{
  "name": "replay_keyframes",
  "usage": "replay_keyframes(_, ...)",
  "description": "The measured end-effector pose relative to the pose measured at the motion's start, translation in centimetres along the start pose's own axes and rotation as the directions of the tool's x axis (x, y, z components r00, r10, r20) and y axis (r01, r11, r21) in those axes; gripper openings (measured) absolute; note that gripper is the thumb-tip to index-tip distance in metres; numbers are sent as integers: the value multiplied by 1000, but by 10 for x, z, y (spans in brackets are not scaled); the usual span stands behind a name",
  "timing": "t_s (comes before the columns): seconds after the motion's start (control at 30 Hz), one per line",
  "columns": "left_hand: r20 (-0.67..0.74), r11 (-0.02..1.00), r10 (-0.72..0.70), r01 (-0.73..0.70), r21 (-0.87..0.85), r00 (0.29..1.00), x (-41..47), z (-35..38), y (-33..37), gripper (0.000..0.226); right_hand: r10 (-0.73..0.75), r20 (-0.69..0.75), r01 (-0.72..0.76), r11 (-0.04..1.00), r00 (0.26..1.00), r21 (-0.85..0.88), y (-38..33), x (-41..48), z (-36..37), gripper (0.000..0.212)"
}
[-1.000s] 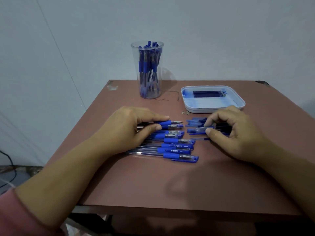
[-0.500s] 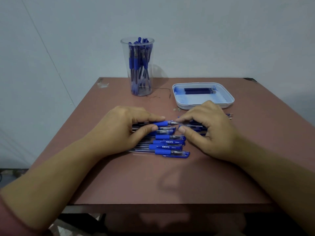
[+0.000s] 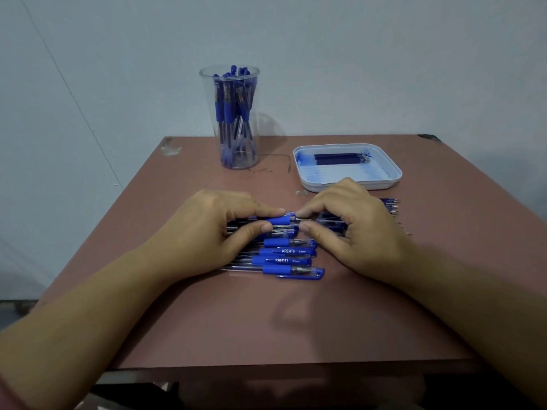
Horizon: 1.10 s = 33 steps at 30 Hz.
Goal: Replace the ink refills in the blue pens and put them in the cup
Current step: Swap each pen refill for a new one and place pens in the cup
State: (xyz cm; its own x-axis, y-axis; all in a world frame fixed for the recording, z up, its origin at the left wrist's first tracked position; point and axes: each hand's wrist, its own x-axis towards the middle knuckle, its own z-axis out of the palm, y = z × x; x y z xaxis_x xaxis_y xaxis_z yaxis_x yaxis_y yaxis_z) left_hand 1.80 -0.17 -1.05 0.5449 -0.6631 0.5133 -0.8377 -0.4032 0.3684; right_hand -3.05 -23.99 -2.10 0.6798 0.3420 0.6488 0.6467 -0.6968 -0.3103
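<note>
The left hand is curled, and its thumb and forefinger pinch the blue grip of one pen, which lies level just above the row of pens on the table. The right hand is curled too. Its thumb and forefinger pinch the tip end of that same pen, so the two hands nearly meet.

In front of the hands, four more pens lie side by side in plain sight, tips to the right. At least one more shows between the thumbs, and the rest are hidden under the palms. Two of the four read "KREAT" and "0.5mm" in white on the blue.

Further thin blue pieces stick out past the right hand; I cannot count them.

One clear cup stands at the far side, full of upright blue pens, too tightly packed to count. To its right, one white tray holds a small bunch of dark refills.
</note>
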Motion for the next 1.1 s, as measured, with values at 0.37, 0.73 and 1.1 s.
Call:
replay_keyframes(0.37,-4,1000,-9,9,12,1000,-1,-1,1,27,34,30,-34,999,999,-3,1,-1,0,10)
replay_keyframes(0.73,-9,1000,-4,4,19,1000,-1,-1,0,28,69,25,-70,997,997,24,0,-1,0,13)
replay_keyframes(1.1,-10,1000,3,-3,30,1000,-1,-1,1,26,76,1,-76,997,997,33,1,-1,0,16)
